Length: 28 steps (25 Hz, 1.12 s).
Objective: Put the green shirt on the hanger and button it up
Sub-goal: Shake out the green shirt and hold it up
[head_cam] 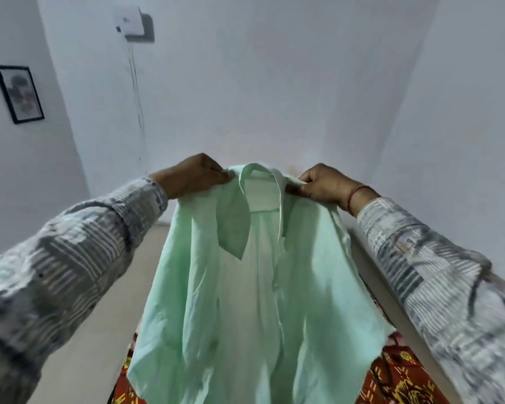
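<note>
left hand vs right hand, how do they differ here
The right hand has a red thread at its wrist; the left hand shows none. The left hand grips the green shirt left of the collar, the right hand right of it. Both hold it up.

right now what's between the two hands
The collar of the green shirt, held up between left hand and right hand; head view shows it.

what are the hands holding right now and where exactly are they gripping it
Both hands hold up the pale green cotton shirt: left hand and right hand pinch its shoulders beside the collar.
</note>
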Tool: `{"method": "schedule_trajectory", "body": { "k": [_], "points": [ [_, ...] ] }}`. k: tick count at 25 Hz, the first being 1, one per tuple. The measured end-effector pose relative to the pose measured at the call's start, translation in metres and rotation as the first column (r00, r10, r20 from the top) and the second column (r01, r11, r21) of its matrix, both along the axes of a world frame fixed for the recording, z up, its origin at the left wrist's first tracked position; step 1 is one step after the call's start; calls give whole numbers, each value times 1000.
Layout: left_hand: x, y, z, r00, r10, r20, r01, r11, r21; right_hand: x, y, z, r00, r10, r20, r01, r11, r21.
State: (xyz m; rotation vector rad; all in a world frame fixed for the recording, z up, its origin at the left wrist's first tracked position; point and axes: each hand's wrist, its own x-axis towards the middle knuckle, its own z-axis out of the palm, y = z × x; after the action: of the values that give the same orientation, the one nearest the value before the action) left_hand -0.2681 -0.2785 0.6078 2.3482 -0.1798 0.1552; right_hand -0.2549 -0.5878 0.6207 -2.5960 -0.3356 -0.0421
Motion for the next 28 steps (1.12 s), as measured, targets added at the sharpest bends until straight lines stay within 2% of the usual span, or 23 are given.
{"method": "schedule_trajectory", "body": {
  "k": [3,9,11,14,16,18,20,22,24,26,28],
  "points": [
    [72,-2,-65,998,59,-12,-58,997,43,70,14,-64,998,-69,1,68,996,-65],
    [274,-3,-236,979,139,-149,-119,983,140,277,32,-230,963,-194,-187,153,964,-216],
    [324,-4,-293,969,177,-171,-144,971,190,325,40,-278,955,-228,-188,174,948,-266],
    [402,-1,-381,958,234,-166,-186,948,259,400,55,-358,944,-241,-228,197,960,-198],
    [442,-5,-436,948,249,-198,-199,949,243,440,57,-416,902,-284,-326,269,959,-93],
    [478,-18,-494,914,284,-291,-244,955,168,475,51,-480,859,-345,-379,368,930,-11],
    [496,-33,-535,849,291,-442,-335,942,-24,489,45,-526,834,-372,-408,415,910,19],
    [509,-46,-576,820,213,-532,-397,880,-259,504,40,-572,834,-358,-420,417,907,56],
    [513,-51,-613,844,88,-529,-306,889,-340,516,34,-614,843,-336,-420,414,904,109],
    [505,-52,-645,849,52,-526,-240,925,-295,517,30,-651,851,-302,-429,398,905,153],
    [487,-53,-671,882,130,-453,-230,958,-172,501,31,-671,860,-301,-413,369,925,95]
  ]
}}
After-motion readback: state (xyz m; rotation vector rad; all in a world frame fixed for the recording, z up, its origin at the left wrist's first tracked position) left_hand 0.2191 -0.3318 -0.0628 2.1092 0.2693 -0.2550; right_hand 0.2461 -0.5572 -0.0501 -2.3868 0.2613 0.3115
